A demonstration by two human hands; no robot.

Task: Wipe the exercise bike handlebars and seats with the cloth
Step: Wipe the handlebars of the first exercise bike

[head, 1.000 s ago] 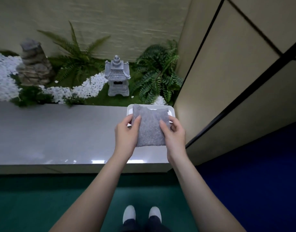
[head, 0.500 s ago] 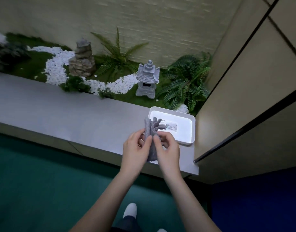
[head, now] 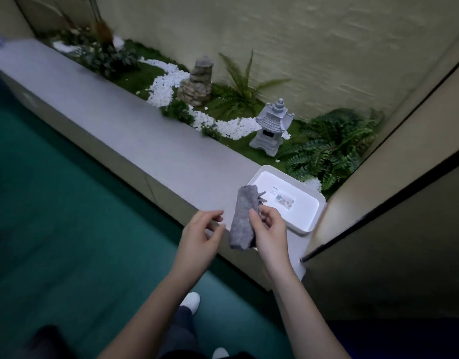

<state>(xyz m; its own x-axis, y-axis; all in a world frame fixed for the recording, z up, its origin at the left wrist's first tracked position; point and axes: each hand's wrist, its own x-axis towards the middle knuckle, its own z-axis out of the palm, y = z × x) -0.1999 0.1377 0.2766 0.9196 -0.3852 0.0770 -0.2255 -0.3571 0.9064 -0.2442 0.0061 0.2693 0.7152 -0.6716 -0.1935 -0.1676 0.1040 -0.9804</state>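
A grey cloth [head: 242, 218], folded into a narrow strip, hangs upright in my right hand [head: 268, 229], which grips its right edge with thumb and fingers. My left hand [head: 201, 233] hovers just left of the cloth with its fingers apart, holding nothing and a little away from the fabric. Both hands are above the front edge of a grey ledge [head: 135, 141]. No exercise bike, handlebar or seat is in view.
A white tray [head: 305, 218] lies on the ledge right behind the cloth. Behind the ledge is a planter with ferns [head: 329, 149], white pebbles [head: 162, 86], a stone lantern [head: 272, 126] and a rock stack [head: 196, 82]. A beige panel wall [head: 394, 193] stands on the right; green floor [head: 54, 216] spreads left.
The cloth was held flat in both hands, then folded into a narrow strip. My left hand has let go of it, and my view has swung to the left.
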